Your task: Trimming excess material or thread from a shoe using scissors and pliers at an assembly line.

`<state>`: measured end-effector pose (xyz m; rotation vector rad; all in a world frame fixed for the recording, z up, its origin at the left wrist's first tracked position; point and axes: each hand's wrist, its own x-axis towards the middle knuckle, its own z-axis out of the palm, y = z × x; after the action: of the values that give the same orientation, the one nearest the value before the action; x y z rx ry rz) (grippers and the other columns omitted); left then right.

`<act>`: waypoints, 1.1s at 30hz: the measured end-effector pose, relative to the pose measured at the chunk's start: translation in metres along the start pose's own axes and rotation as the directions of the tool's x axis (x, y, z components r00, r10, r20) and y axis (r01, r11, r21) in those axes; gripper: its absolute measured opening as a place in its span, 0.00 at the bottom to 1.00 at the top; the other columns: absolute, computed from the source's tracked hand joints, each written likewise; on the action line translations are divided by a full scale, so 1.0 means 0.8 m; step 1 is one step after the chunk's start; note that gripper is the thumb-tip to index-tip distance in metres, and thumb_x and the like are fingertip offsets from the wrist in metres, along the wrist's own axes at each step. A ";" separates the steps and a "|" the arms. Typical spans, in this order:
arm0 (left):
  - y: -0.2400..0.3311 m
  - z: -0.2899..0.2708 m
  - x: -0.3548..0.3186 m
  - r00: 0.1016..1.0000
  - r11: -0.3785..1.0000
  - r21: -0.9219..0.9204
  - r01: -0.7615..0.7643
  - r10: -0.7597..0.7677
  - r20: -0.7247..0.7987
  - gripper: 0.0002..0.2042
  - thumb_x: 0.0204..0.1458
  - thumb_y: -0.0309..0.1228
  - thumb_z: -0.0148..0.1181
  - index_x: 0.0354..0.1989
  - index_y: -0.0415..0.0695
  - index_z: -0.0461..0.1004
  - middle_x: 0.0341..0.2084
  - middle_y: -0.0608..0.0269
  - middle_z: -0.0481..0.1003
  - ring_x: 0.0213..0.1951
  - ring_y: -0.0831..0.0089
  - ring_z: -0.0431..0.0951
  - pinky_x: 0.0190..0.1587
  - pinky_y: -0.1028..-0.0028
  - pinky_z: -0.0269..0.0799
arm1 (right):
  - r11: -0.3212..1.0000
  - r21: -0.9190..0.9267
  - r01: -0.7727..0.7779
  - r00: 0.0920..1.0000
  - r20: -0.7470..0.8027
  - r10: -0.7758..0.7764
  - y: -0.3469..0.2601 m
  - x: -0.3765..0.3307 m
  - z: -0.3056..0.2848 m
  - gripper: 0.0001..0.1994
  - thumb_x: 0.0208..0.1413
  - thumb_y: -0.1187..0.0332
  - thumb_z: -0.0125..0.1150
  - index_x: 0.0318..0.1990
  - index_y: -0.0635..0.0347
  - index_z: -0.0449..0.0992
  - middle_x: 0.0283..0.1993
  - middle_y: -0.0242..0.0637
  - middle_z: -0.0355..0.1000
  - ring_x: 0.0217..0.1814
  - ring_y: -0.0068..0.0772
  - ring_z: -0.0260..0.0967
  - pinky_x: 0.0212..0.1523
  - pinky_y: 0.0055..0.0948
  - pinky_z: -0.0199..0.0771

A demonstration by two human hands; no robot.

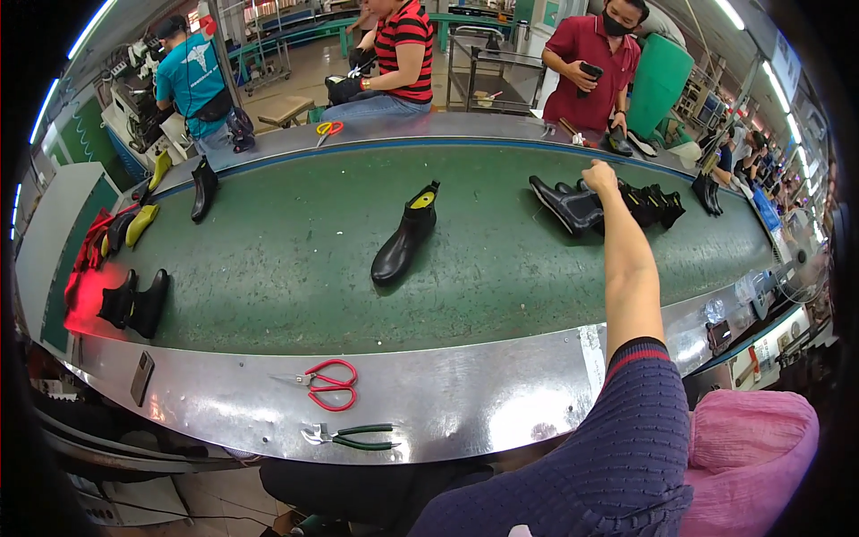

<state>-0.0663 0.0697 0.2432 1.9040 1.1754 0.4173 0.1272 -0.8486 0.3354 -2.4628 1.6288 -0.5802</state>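
Right hand (599, 175): stretched out to the upper right of the frame, fist-like over a cluster of black boots (617, 204); it touches them, but whether the fingers clasp one cannot be told.
Left hand: out of the frame.
Green belt (286, 268): runs across the middle; a lone black boot with yellow lining (404, 237) stands at centre, well apart from the hand.
Left side: a boot pair (134, 302) in red light, another boot (203, 188) above it.
Metal ledge (465, 394): red-handled scissors (327, 385) and green-handled pliers (353, 437) at lower centre, a dark phone-like slab (141, 378) at lower left.
Hard to make out: the boots behind the forearm; the small things at the far right edge.
Signs: a white strip label (591, 351) on the ledge beside the sleeve.
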 end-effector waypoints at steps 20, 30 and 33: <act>-0.014 -0.007 0.022 0.986 0.960 0.240 -0.142 0.159 -0.055 0.26 0.64 0.46 0.48 0.41 0.28 0.77 0.30 0.44 0.79 0.32 0.60 0.73 0.38 0.62 0.69 | 0.503 0.847 0.175 0.955 -0.022 -0.294 -0.149 -0.410 0.222 0.15 0.59 0.56 0.60 0.39 0.60 0.81 0.25 0.28 0.76 0.25 0.17 0.67 0.28 0.25 0.69; -0.035 -0.001 0.047 0.983 0.959 0.231 -0.164 0.178 -0.038 0.26 0.64 0.45 0.48 0.39 0.28 0.76 0.28 0.45 0.78 0.30 0.61 0.72 0.37 0.62 0.68 | 0.424 0.813 0.400 0.605 0.113 -0.788 -0.244 -0.669 0.208 0.11 0.59 0.62 0.56 0.43 0.53 0.80 0.33 0.43 0.78 0.32 0.44 0.76 0.33 0.38 0.74; -0.039 0.002 0.050 0.984 0.960 0.226 -0.168 0.178 -0.022 0.26 0.64 0.45 0.48 0.39 0.28 0.76 0.28 0.45 0.77 0.30 0.62 0.71 0.36 0.62 0.68 | 0.426 0.834 0.351 0.601 0.148 -0.786 -0.241 -0.664 0.208 0.11 0.59 0.62 0.56 0.45 0.51 0.79 0.33 0.41 0.78 0.34 0.46 0.76 0.33 0.39 0.74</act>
<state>-0.0634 0.1094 0.2118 2.2135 1.1258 0.4361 0.1746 -0.3043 0.1145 -2.1447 0.1148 -0.4257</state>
